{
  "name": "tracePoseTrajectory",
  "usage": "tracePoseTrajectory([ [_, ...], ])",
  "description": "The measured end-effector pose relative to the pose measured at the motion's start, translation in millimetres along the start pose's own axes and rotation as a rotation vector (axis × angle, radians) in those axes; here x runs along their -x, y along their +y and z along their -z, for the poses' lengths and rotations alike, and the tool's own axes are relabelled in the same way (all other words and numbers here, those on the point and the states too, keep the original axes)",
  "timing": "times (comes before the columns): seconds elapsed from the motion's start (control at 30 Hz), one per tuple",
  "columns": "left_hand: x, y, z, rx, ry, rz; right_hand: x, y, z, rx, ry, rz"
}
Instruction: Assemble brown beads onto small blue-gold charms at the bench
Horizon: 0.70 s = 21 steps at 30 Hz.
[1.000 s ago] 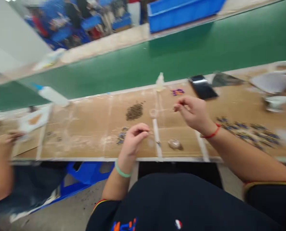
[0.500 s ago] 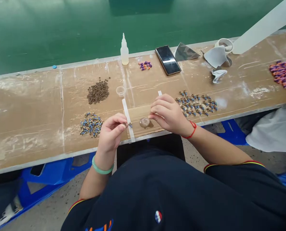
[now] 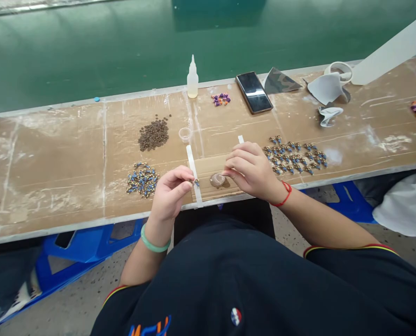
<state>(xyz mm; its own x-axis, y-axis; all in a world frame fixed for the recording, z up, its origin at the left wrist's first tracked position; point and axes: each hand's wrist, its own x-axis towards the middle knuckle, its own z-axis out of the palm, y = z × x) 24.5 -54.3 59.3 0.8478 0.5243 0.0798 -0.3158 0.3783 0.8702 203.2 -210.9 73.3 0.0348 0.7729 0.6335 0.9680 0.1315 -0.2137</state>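
My left hand pinches a tiny blue-and-gold piece between thumb and fingertips, just above a white strip. Opposite it, my right hand is closed in a pinch; whatever its fingertips hold is too small to make out. Those fingertips are right at the edge of a small clear round puddle or dish lying on a cardboard piece. Left of my left hand lies a pile of blue-and-gold pieces. Rows of similar pieces with brown tops stand beyond my right hand.
Behind are a pile of small brown discs, a clear ring-like lid, a dropper bottle, purple-and-orange pieces and a phone. Paper scraps and a tape roll lie back right.
The view has shifted, so the table's things appear further right. My right fingertips have come slightly closer to the clear puddle or dish. My left hand keeps its pinch on the small piece.
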Motion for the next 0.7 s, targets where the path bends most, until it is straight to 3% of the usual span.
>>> tracePoseTrajectory([
  [0.17, 1.5, 3.0, -4.4, -0.018, -0.013, -0.049, -7.0, -9.0, 8.9, -0.063, 0.065, -0.043],
  [0.37, 5.1, 9.0, -14.1, -0.042, -0.042, -0.125, -37.7, -54.2, 30.9, -0.230, 0.423, -0.148],
  [0.5, 8.4, 14.1, -20.5, -0.065, -0.037, -0.126, -48.7, -69.6, 32.5, -0.240, 0.430, -0.094],
  [0.7, 11.1, 17.3, -22.3, -0.105, -0.032, -0.142, -47.2, -69.2, 27.4, -0.227, 0.450, -0.118],
])
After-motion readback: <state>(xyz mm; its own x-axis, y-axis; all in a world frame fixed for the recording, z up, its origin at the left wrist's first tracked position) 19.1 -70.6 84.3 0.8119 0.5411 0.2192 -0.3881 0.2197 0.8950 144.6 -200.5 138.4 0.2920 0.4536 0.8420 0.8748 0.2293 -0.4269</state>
